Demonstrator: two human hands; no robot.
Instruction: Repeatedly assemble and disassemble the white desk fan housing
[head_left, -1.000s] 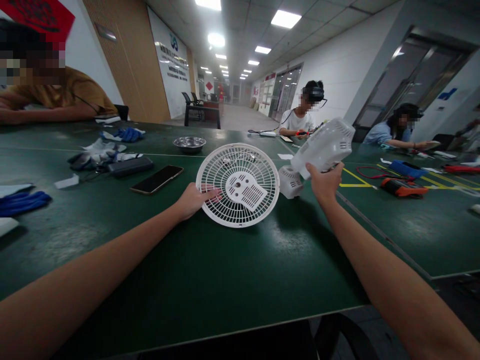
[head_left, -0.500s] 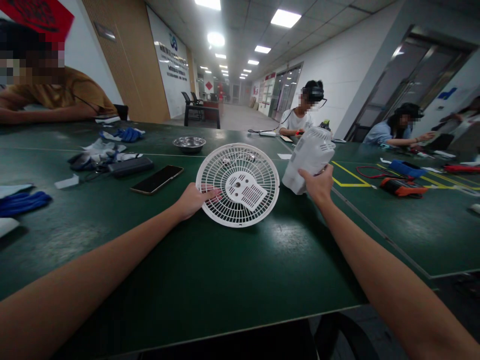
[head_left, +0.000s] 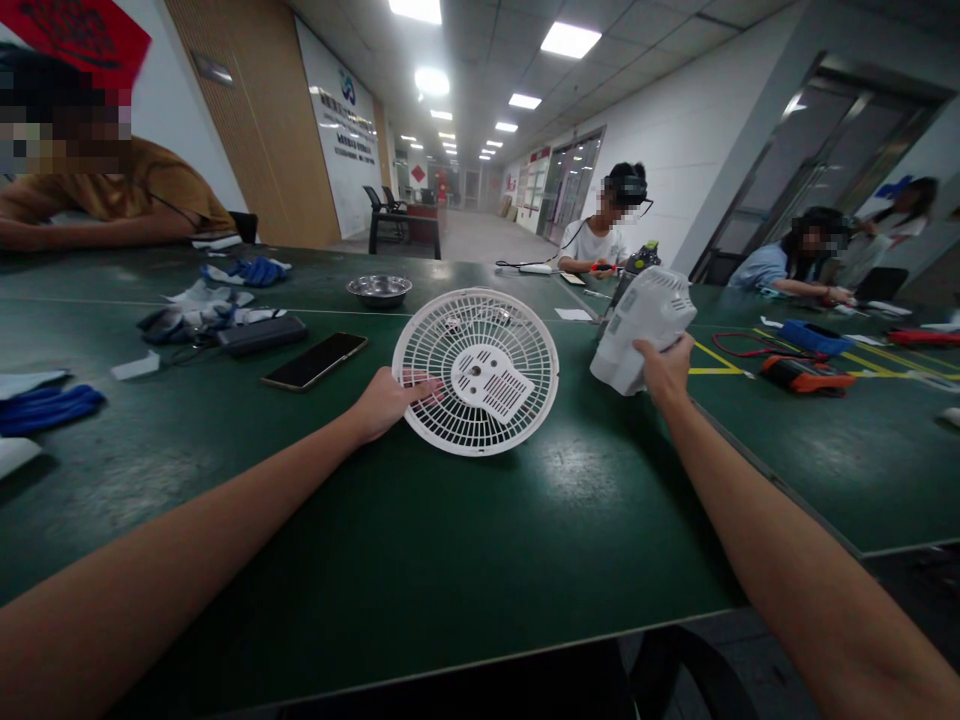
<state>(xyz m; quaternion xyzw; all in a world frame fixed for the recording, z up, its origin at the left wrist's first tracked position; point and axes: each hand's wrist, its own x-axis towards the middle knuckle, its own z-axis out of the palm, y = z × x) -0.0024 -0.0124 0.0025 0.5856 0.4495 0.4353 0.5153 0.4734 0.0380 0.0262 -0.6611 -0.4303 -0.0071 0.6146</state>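
Note:
A round white fan grille (head_left: 517, 385) is tilted toward me above the green table, its vented centre plate facing me. My left hand (head_left: 388, 402) grips the grille's left rim, thumb on the near side and fingers showing through the slats. My right hand (head_left: 666, 370) is closed round a white plastic housing (head_left: 637, 325) with vent slots at its top, held to the right of the grille with a gap between them. The far side of the housing and the fingertips behind it are hidden.
Left of the grille lie a black phone (head_left: 315, 360), a dark case (head_left: 262, 334) and gloves (head_left: 247, 270). A metal bowl (head_left: 379, 290) stands behind. An orange multimeter (head_left: 806, 374) and a blue tray (head_left: 815, 338) are at right. Several people sit around the table (head_left: 420, 560).
My right hand has moved to the right with the white housing, widening the gap to the grille. My left hand and the grille have stayed nearly still.

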